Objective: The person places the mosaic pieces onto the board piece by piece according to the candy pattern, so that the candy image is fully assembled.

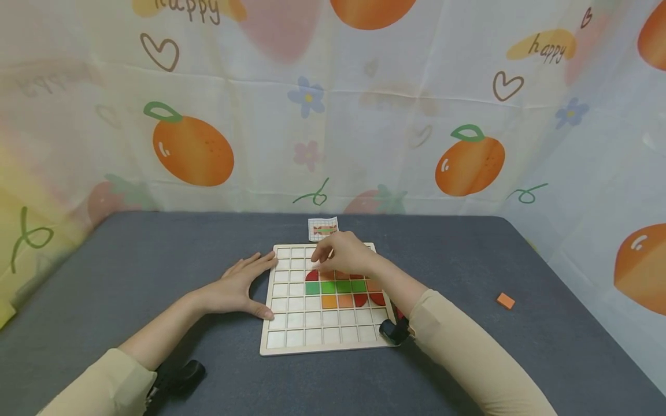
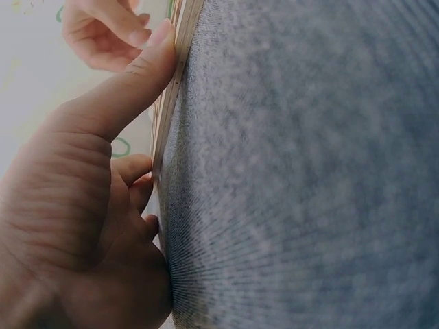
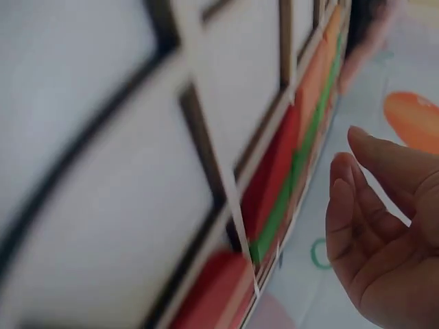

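A wooden grid board (image 1: 295, 337) lies on the dark table, its cells partly filled with coloured pieces. A row of green squares (image 1: 335, 287) crosses it, with orange squares (image 1: 329, 301) below and red rounded pieces (image 1: 312, 276) around. My left hand (image 1: 236, 289) rests spread along the board's left side, its thumb (image 2: 147, 79) and fingertips touching the edge. Over the upper middle of the board hovers my right hand (image 1: 346, 254), covering some cells. In the right wrist view its thumb and loosely bent fingers (image 3: 343, 219) stand apart, with nothing visible between them.
Behind the board lies a small card (image 1: 317, 231) printed with a coloured grid pattern. One orange block (image 1: 505, 300) sits alone on the table at the right. Something red (image 1: 399, 314), partly hidden, shows by the right forearm. A fruit-printed curtain (image 1: 364, 133) hangs behind.
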Demonstrator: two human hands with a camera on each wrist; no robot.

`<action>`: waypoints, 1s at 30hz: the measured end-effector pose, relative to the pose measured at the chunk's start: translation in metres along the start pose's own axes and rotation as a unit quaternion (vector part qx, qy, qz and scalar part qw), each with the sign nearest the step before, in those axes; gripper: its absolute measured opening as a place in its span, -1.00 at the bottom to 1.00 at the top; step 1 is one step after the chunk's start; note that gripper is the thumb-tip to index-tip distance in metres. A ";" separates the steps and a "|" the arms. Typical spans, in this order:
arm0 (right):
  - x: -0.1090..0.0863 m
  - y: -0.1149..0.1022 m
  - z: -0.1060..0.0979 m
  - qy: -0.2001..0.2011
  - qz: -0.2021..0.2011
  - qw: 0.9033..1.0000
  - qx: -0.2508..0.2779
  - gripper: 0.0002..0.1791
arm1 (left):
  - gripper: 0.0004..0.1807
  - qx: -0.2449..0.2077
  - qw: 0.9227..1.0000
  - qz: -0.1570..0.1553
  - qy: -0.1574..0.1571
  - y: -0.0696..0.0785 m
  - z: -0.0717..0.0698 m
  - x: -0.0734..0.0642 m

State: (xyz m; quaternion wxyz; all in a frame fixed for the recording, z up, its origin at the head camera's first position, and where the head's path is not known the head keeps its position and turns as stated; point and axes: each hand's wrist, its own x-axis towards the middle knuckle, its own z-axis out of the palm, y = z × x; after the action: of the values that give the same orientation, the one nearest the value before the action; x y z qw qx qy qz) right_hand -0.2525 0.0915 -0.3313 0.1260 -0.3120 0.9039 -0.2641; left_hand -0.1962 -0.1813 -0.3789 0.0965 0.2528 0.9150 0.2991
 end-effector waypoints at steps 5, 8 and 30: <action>-0.010 0.010 -0.016 0.016 0.010 1.000 0.012 -0.79 | 0.26 -0.002 1.000 0.005 0.001 -0.001 0.000 0.001; -0.020 0.016 -0.025 0.016 0.013 1.000 0.015 -0.76 | 0.26 -0.002 1.000 0.005 0.001 -0.001 0.000 0.001; -0.109 0.076 -0.041 -0.087 0.030 0.995 0.034 -0.92 | 0.27 -0.007 1.000 -0.010 -0.002 -0.003 0.001 0.000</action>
State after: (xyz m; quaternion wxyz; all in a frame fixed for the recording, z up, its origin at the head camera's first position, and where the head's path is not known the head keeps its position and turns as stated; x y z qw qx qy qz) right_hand -0.2222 0.2273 -0.3329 0.2223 -0.3022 0.8890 -0.2627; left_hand -0.1972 -0.1825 -0.3817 0.1031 0.2438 0.9153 0.3037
